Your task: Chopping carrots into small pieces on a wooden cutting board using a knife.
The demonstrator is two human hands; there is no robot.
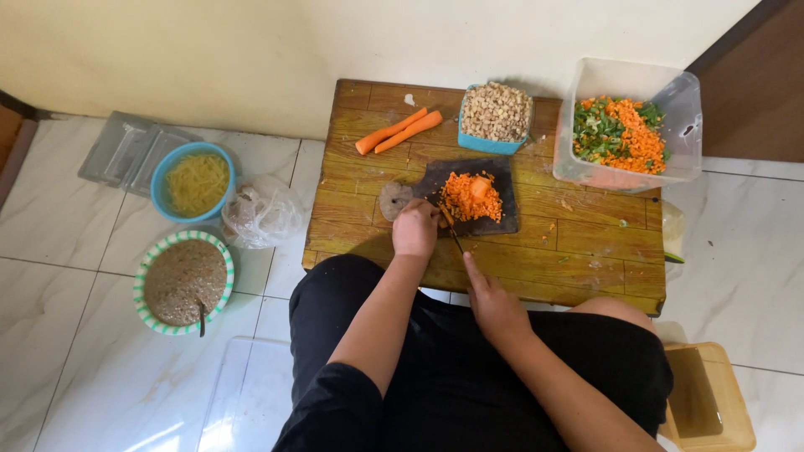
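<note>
Carrot pieces point(471, 197), chopped very small, lie in an orange heap on the dark cutting board point(494, 226), which sits near the middle of the low wooden table point(578, 251). The left hand point(415, 228) is closed around the handle of a knife point(452, 236) at the left edge of the board — the thin blade points toward the person. The right hand point(494, 305) holds nothing; it is open (fingers stretched out) and one fingertip point(466, 259) is near the tip of the blade, whether it touches I cannot tell. Two whole carrots point(398, 131) lie at the far side of the table, beside a blue bowl of beans point(496, 115). At the right corner stands a clear box of mixed greens and carrot point(624, 134). On the floor, left — a bowl of yellow noodles point(193, 182) and a bowl of brown paste point(183, 282).
</note>
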